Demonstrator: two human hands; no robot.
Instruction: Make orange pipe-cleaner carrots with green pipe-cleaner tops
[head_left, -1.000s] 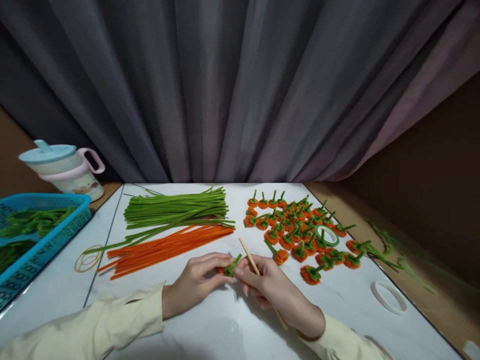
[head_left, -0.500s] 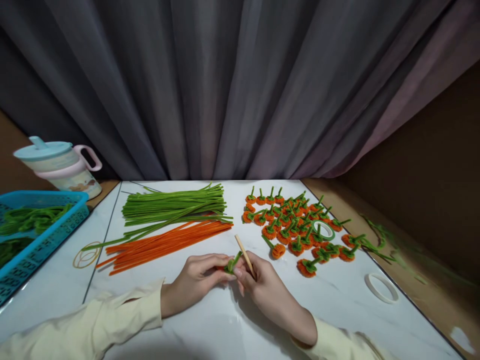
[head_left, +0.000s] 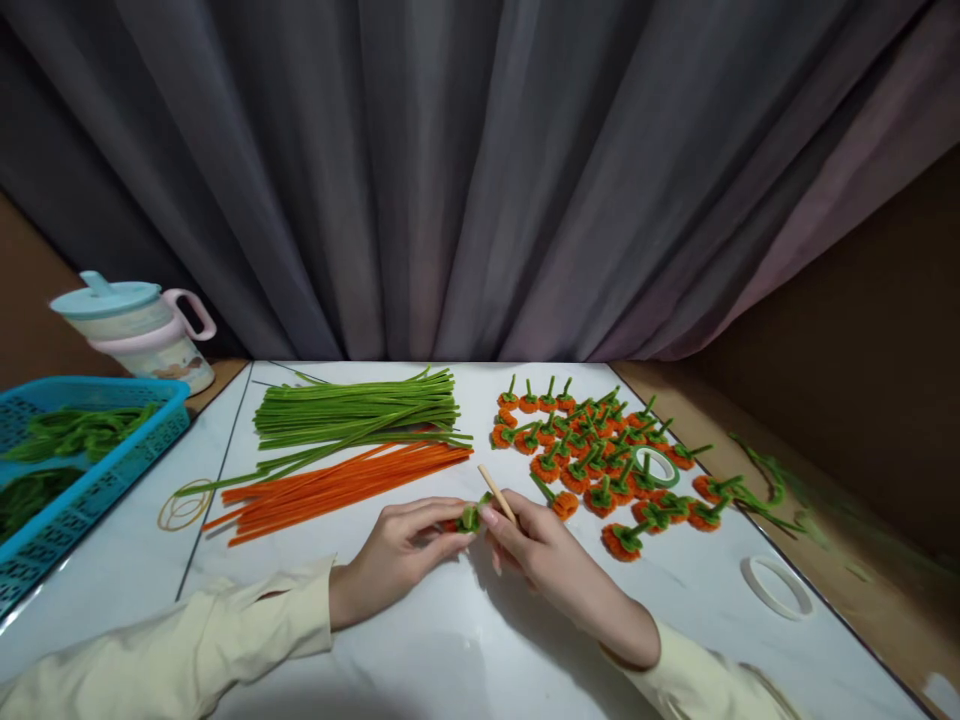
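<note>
Between finger and thumb of my left hand (head_left: 401, 560) is a small pipe-cleaner pumpkin (head_left: 469, 518), its green top showing and only a bit of orange visible between the fingers. My right hand (head_left: 544, 555) grips a thin wooden stick (head_left: 496, 493) that slants up to the left, and its fingertips touch the green top. Beyond my hands lie a bundle of orange pipe cleaners (head_left: 352, 485) and a bundle of green pipe cleaners (head_left: 352, 412). To the right stand many finished-looking orange pumpkins with green stems (head_left: 577, 475).
A blue basket (head_left: 161, 425) holding curled green pieces stands at the left, with a lidded cup (head_left: 142, 330) behind it. Rubber bands (head_left: 184, 508) lie near the basket. One tape roll (head_left: 657, 467) rests among the pumpkins, a white ring (head_left: 776, 588) near the right edge. A grey curtain (head_left: 420, 180) hangs behind.
The green piece at the fingertips has turned, its upright end now lower and closer to the right thumb. My right hand has shifted slightly. The whole view has moved a little.
</note>
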